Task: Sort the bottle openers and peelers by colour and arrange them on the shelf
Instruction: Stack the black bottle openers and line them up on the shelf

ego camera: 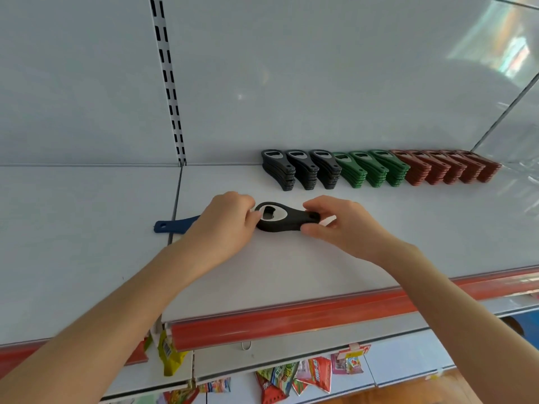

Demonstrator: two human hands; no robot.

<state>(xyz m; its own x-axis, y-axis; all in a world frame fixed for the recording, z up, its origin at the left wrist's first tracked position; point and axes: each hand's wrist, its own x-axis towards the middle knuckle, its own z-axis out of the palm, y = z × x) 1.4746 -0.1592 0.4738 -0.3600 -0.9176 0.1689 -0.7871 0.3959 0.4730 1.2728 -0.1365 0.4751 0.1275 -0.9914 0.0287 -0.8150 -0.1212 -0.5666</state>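
A black bottle opener (287, 218) with a metal insert lies flat on the white shelf (291, 269), held at both ends. My left hand (226, 221) pinches its round head end. My right hand (341, 224) pinches its handle end between thumb and fingers. A blue handle (172, 225) pokes out from under my left hand; the rest of that tool is hidden. Along the back wall stand stacked openers sorted by colour: black stacks (300, 169), green stacks (370, 169) and red stacks (446, 167).
A slotted upright rail (169, 83) runs down the back panel at the seam between shelf sections. A red price strip (291, 319) lines the shelf's front edge. Snack packets (294, 376) hang below. A clear divider (507, 112) bounds the right end.
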